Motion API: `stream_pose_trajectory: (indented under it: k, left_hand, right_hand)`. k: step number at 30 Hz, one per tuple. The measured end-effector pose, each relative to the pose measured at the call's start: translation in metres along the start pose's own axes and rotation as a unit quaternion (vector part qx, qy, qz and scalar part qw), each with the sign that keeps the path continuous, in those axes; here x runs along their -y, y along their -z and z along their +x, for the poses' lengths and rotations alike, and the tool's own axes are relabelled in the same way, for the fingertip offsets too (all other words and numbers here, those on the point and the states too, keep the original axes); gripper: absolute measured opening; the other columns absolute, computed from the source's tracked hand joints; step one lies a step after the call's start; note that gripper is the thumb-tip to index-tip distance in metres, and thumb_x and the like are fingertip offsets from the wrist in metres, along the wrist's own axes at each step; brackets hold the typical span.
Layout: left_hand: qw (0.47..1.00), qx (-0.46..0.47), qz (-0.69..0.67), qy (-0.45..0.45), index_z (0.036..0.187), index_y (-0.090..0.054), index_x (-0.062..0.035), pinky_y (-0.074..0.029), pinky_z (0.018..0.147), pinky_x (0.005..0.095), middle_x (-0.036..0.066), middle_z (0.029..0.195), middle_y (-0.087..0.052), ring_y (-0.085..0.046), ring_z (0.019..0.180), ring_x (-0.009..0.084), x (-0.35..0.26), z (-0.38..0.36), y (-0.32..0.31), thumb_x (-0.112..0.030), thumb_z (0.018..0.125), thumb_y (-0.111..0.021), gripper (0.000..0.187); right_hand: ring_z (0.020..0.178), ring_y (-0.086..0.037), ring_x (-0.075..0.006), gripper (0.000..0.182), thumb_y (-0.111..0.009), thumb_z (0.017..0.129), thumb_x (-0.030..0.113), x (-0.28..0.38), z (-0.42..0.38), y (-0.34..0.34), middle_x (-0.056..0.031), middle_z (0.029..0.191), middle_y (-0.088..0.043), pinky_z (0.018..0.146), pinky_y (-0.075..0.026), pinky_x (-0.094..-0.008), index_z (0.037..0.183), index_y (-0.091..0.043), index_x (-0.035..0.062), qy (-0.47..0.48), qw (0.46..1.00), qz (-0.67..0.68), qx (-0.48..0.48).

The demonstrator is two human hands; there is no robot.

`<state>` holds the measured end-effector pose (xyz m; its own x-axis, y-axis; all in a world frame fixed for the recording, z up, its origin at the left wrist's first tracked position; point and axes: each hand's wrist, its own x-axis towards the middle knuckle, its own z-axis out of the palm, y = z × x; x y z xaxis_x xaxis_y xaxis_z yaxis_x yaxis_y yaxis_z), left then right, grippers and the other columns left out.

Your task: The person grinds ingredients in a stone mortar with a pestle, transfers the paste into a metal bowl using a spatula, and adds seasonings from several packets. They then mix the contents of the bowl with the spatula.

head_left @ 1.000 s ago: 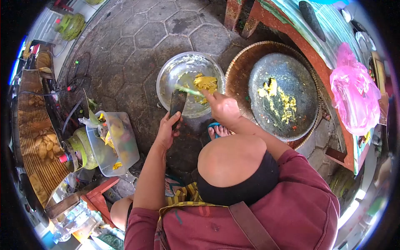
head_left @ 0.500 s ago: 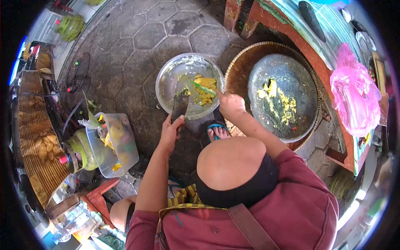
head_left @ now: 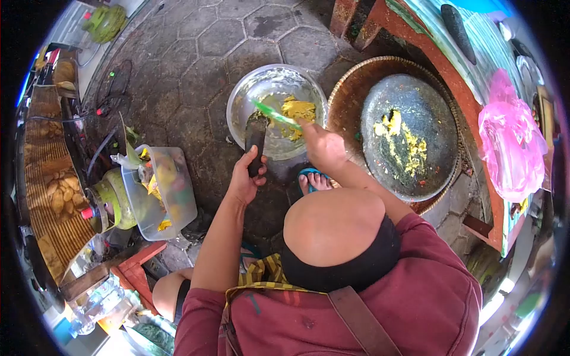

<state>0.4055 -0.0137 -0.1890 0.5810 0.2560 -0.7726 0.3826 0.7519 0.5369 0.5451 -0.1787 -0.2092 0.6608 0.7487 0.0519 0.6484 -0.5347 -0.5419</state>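
My left hand (head_left: 245,177) is closed round a dark stone pestle (head_left: 256,137), its far end smeared with yellow-green paste over the bowl. My right hand (head_left: 325,147) grips a slim green utensil (head_left: 278,117), slightly blurred; its tip meets or overlaps the pestle's pasty end. Below them, a shiny round bowl (head_left: 242,83) rests on the ground with a lump of yellow paste (head_left: 298,109) inside. To the right, a wide stone mortar (head_left: 439,118) carries yellow crumbly remains (head_left: 405,145) and sits in a round woven tray (head_left: 344,107).
At the left stand a translucent plastic tub (head_left: 181,202) with yellow scraps and a green gas cylinder (head_left: 116,199). A red-edged bench (head_left: 469,113) at the right holds a pink plastic bag (head_left: 512,142) and another dark pestle (head_left: 458,34). Hexagonal paving (head_left: 219,41) covers the ground.
The green utensil has risen from the yellow paste and swung left onto the pestle's end. My right hand has shifted slightly down and left relative to the bowl.
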Motion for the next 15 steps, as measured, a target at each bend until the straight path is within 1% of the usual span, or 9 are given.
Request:
stream_pose_trajectory:
  k: [1, 3, 4, 5, 7, 9, 11, 13, 15]
  left_hand:
    - [1.000, 0.000, 0.002, 0.006, 0.095, -0.051, -0.0132, -0.026, 0.045, 0.0199, -0.003, 0.076, -0.051, -0.040, 0.060, 0.0073, 0.000, -0.001, 0.000, -0.038, 0.085, -0.057, 0.027]
    - [0.999, 0.029, -0.029, 0.011, 0.100, -0.051, -0.0131, -0.027, 0.045, 0.0197, -0.003, 0.075, -0.049, -0.039, 0.060, 0.0076, 0.003, -0.003, 0.001, -0.039, 0.086, -0.055, 0.030]
    - [0.996, 0.059, -0.058, 0.012, 0.106, -0.051, -0.0129, -0.027, 0.044, 0.0196, -0.004, 0.075, -0.048, -0.038, 0.060, 0.0078, 0.001, -0.003, 0.002, -0.041, 0.087, -0.053, 0.034]
    - [0.997, 0.060, -0.055, 0.007, 0.106, -0.051, -0.0129, -0.027, 0.044, 0.0196, -0.004, 0.075, -0.048, -0.038, 0.060, 0.0078, -0.003, -0.001, 0.003, -0.041, 0.087, -0.053, 0.034]
    - [0.983, 0.105, -0.149, 0.026, 0.114, -0.048, -0.0114, -0.028, 0.044, 0.0207, -0.004, 0.072, -0.046, -0.039, 0.059, 0.0079, 0.003, -0.003, 0.006, -0.042, 0.089, -0.049, 0.040]
    - [0.974, 0.127, -0.182, 0.037, 0.113, -0.048, -0.0111, -0.028, 0.044, 0.0205, -0.004, 0.071, -0.044, -0.039, 0.060, 0.0089, 0.003, 0.002, 0.008, -0.044, 0.089, -0.048, 0.041]
    - [0.945, 0.185, -0.266, 0.053, 0.113, -0.049, -0.0105, -0.028, 0.044, 0.0204, -0.003, 0.071, -0.044, -0.039, 0.062, 0.0091, 0.008, 0.005, 0.011, -0.045, 0.089, -0.046, 0.042]
    - [0.943, 0.183, -0.273, 0.051, 0.113, -0.049, -0.0097, -0.029, 0.044, 0.0205, -0.003, 0.071, -0.043, -0.039, 0.063, 0.0091, 0.010, 0.000, 0.006, -0.046, 0.089, -0.046, 0.043]
    - [0.913, 0.232, -0.331, 0.061, 0.114, -0.049, -0.0089, -0.028, 0.043, 0.0206, -0.003, 0.070, -0.041, -0.038, 0.063, 0.0093, 0.007, 0.000, 0.007, -0.045, 0.090, -0.046, 0.044]
  right_hand:
    - [0.073, -0.063, -0.0331, 0.046, -0.050, 0.074, 0.004, -0.001, 0.002, 0.000, -0.0172, 0.086, -0.062, 0.061, -0.050, -0.0432, 0.120, -0.047, 0.0082, -0.002, 1.000, -0.001, 0.002]
    - [0.074, -0.064, -0.0301, 0.039, -0.049, 0.078, 0.007, -0.006, 0.011, -0.002, -0.0163, 0.090, -0.062, 0.062, -0.052, -0.0402, 0.117, -0.047, 0.0083, -0.081, 0.964, -0.132, 0.216]
    - [0.074, -0.064, -0.0301, 0.044, -0.049, 0.078, 0.007, -0.015, 0.011, -0.004, -0.0163, 0.091, -0.063, 0.062, -0.052, -0.0398, 0.123, -0.044, 0.0088, -0.086, 0.965, -0.134, 0.209]
    - [0.074, -0.064, -0.0301, 0.044, -0.049, 0.078, 0.007, -0.018, 0.014, -0.007, -0.0163, 0.091, -0.063, 0.062, -0.052, -0.0398, 0.123, -0.044, 0.0088, -0.084, 0.966, -0.133, 0.204]
    - [0.074, -0.063, -0.0346, 0.044, -0.047, 0.075, 0.003, -0.012, 0.006, -0.005, -0.0181, 0.089, -0.061, 0.061, -0.050, -0.0442, 0.118, -0.045, 0.0094, -0.114, 0.984, -0.067, 0.122]
    - [0.074, -0.063, -0.0355, 0.046, -0.047, 0.075, 0.003, -0.001, 0.004, -0.005, -0.0188, 0.090, -0.061, 0.061, -0.050, -0.0442, 0.120, -0.044, 0.0095, -0.094, 0.987, -0.088, 0.096]
    - [0.074, -0.063, -0.0359, 0.049, -0.047, 0.075, 0.003, 0.008, -0.001, -0.004, -0.0183, 0.090, -0.061, 0.062, -0.050, -0.0442, 0.123, -0.042, 0.0100, -0.028, 0.995, -0.039, 0.086]
    - [0.074, -0.063, -0.0352, 0.051, -0.049, 0.075, 0.004, -0.001, 0.000, -0.006, -0.0171, 0.089, -0.061, 0.062, -0.051, -0.0438, 0.125, -0.040, 0.0105, -0.052, 0.989, -0.064, 0.124]
    - [0.079, -0.064, -0.0309, 0.048, -0.049, 0.078, 0.007, -0.011, 0.006, -0.004, -0.0152, 0.088, -0.062, 0.067, -0.051, -0.0424, 0.125, -0.040, 0.0082, -0.115, 0.969, -0.113, 0.189]
